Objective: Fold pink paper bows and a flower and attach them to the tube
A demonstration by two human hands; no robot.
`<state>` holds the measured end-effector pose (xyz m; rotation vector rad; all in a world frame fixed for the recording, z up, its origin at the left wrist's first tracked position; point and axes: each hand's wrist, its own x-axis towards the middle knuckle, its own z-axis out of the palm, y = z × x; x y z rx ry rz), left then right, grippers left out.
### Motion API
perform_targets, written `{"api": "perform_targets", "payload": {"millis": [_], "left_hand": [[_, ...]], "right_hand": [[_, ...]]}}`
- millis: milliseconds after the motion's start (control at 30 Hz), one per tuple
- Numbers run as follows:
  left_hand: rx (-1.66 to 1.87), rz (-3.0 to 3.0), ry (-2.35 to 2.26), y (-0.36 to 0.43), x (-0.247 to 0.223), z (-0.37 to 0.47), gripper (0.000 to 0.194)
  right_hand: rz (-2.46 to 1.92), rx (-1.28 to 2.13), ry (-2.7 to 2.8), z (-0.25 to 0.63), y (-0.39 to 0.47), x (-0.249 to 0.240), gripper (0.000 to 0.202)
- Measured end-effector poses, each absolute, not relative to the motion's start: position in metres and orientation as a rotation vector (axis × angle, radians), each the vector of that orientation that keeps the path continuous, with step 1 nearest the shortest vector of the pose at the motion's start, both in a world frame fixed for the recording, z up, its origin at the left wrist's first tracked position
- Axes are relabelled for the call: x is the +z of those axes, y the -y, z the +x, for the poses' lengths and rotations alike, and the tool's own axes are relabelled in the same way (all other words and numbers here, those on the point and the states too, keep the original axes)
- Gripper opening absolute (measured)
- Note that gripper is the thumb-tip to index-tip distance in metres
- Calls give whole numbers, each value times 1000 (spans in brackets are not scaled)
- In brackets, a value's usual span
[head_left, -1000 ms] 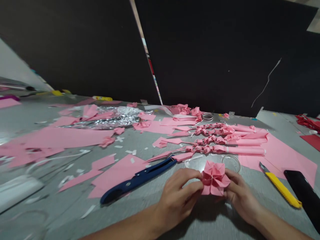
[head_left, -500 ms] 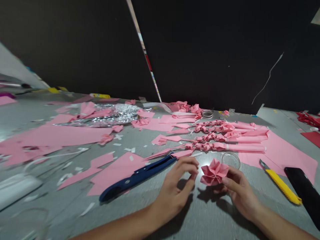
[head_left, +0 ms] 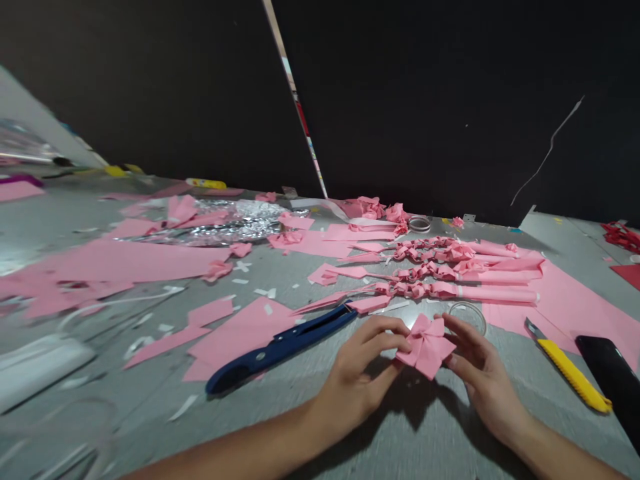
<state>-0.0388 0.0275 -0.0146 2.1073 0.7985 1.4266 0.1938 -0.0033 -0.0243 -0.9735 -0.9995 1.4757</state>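
A folded pink paper flower point(head_left: 425, 348) is held just above the grey table, its petals spread and facing up. My left hand point(head_left: 367, 360) pinches its left edge between thumb and fingers. On the other side, my right hand point(head_left: 480, 373) has thumb and fingers closed at the flower's right edge. Dark shadows fall on the table below. Left of my left hand lie the dark blue scissors point(head_left: 280, 347), closed. Behind my right hand is a clear tape roll point(head_left: 467, 317), partly hidden by the fingers.
Several rolled pink paper strands with chain-like links point(head_left: 425, 290) lie beyond my hands. To the right are a yellow cutter point(head_left: 575, 373) and a black phone point(head_left: 610, 373). Pink paper sheets point(head_left: 240, 333), silver foil point(head_left: 235, 223) and scraps spread leftward. A black panel point(head_left: 425, 100) rises behind.
My left hand has moved right and taken hold of the flower's left edge. The flower has turned and tilted slightly between both hands. The view has shifted a little.
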Motion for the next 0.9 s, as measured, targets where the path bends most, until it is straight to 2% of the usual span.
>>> {"api": "perform_targets", "payload": {"millis": [233,400,500,633,733,833,900], "left_hand": [[1409,2314,-794,-25,-18,-40,19],[1402,2419,-783,-25,-18,-37,24],[1380,2473,-752,-24,-17,-36,28],[1325,2400,-671,-21,-13,-36,38],[1347,2141,-786,-23,-10,-37,26],[1219,1905,-938,-27,-9,-35,10],[1098,1835,-972,-28,-9,-32,13]], "right_hand": [[-989,1556,900,192,3,-21,45],[-1008,1552,808,195,2,-24,46],[-1002,1547,912,194,1,-24,48],[-1069,1464,1057,192,1,-24,40],[-1071,1458,1040,192,2,-25,40],[-1060,1484,1022,194,3,-26,42],[-1054,1502,1037,195,4,-25,41]]}}
